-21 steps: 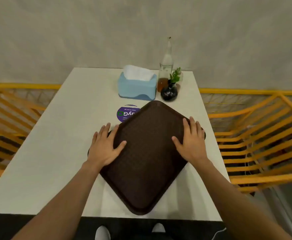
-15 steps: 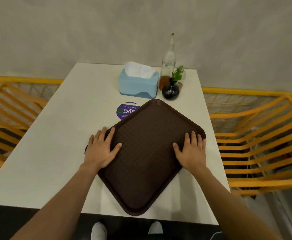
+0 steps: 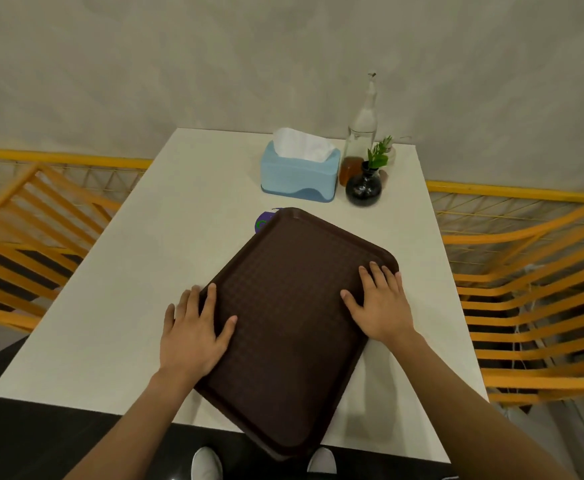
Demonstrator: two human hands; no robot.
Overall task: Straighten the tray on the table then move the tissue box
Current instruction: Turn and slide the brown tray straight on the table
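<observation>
A dark brown tray [image 3: 294, 341] lies askew on the white table [image 3: 120, 306], its near corner sticking out over the front edge. My left hand [image 3: 193, 334] rests flat on the tray's left edge, fingers spread. On the tray's right side my right hand [image 3: 380, 306] also lies flat, fingers spread near the right corner. A light blue tissue box [image 3: 299, 174] with white tissue poking out stands at the back of the table, beyond the tray and apart from it.
Right of the tissue box stand a tall glass bottle [image 3: 361, 133] and a small black vase [image 3: 364, 188] with a green sprig. A purple sticker [image 3: 264, 221] peeks from under the tray's far corner. Orange slatted benches [image 3: 533, 306] flank the table.
Under both hands the tray has turned counter-clockwise and slid toward me. Its near corner now hangs over the front edge and it covers more of the purple sticker.
</observation>
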